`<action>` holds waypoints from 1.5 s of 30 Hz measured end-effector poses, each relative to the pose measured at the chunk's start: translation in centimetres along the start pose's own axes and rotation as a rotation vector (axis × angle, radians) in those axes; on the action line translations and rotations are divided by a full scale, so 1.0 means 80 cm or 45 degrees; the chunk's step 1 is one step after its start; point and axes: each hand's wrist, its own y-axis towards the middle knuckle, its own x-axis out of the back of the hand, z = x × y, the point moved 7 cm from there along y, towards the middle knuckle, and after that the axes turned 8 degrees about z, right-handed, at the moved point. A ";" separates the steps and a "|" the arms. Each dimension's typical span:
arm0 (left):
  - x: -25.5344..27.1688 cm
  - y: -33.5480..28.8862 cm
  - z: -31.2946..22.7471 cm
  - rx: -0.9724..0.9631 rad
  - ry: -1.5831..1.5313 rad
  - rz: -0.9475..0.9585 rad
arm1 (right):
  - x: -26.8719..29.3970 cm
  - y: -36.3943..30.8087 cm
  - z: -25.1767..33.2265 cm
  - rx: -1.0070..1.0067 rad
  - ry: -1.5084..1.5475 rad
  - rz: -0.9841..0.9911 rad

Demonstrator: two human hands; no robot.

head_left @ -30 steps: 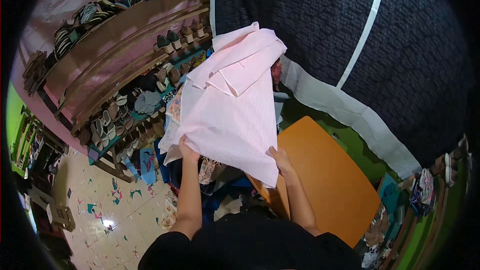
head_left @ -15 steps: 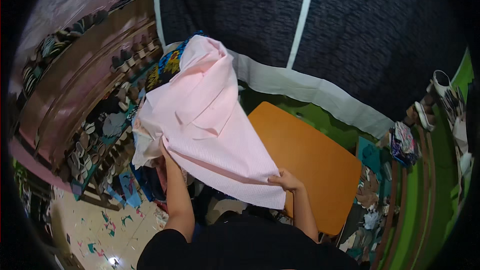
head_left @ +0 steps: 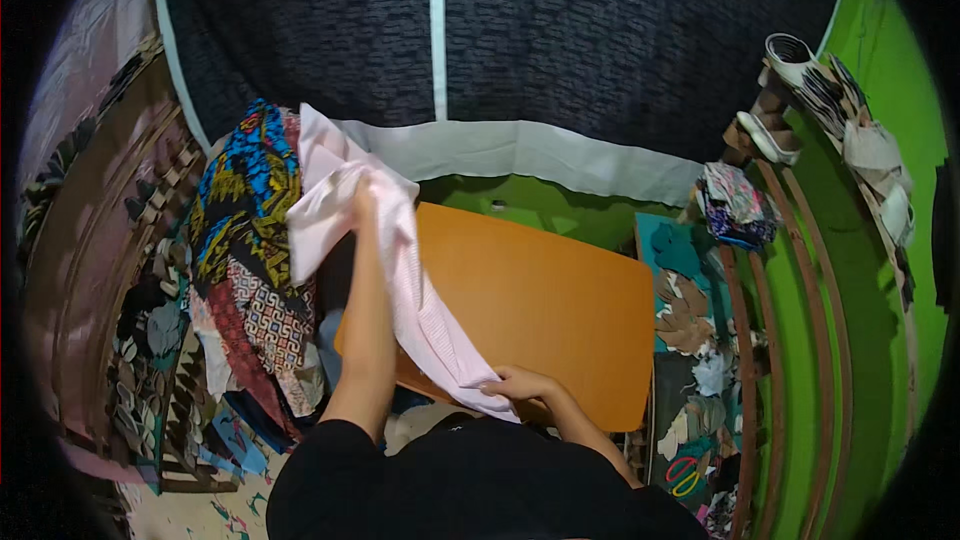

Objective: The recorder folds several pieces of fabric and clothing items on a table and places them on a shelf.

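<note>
A long pale pink cloth (head_left: 408, 285) stretches between my two hands, gathered into a narrow strip. My left hand (head_left: 368, 202) is reached out far and closed on its upper part, with loose folds hanging beside it. Close to my body, my right hand (head_left: 522, 384) pinches the lower end near the front edge of the orange table (head_left: 545, 300). The far end of the cloth lies against a heap of patterned fabrics (head_left: 250, 230) on the left, in blue, yellow, black and red prints.
Shelves of footwear pieces (head_left: 150, 340) line the left side. On the right are a rack (head_left: 790, 340), a folded cloth bundle (head_left: 738, 205), fabric scraps (head_left: 690, 315) and scissors with red and yellow handles (head_left: 684, 477). A dark curtain (head_left: 600, 50) hangs behind.
The view has turned right. My left hand has moved farther out and up the pink cloth, bunching it from a wide sheet into a strip. The patterned heap and more of the table now show.
</note>
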 end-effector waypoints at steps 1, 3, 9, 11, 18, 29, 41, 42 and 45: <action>-0.035 0.039 0.053 0.079 0.014 0.058 | 0.004 -0.004 -0.006 -0.009 -0.002 -0.025; -0.113 0.157 0.136 0.210 0.083 0.120 | 0.004 -0.010 -0.013 -0.201 0.004 0.016; -0.397 0.178 0.370 0.613 0.276 0.333 | 0.050 -0.106 0.004 -0.410 0.109 -0.057; -0.422 0.147 0.389 0.746 0.355 0.379 | 0.081 -0.149 0.013 -0.403 0.295 -0.257; -0.447 0.033 0.418 1.235 0.809 0.606 | 0.218 -0.253 -0.126 -0.649 -0.401 -1.382; -0.289 0.023 0.332 0.659 0.536 -0.582 | 0.193 -0.196 -0.165 -0.988 -0.948 -1.293; -0.098 -0.085 0.265 1.322 1.457 -0.945 | 0.160 -0.247 -0.181 -1.052 -1.099 -1.337; -0.101 -0.083 0.276 1.243 0.805 -1.081 | 0.161 -0.257 -0.184 -1.084 -1.094 -1.366; -0.143 -0.018 0.224 0.522 -0.520 -1.238 | 0.168 -0.283 -0.190 -1.212 -1.075 -1.424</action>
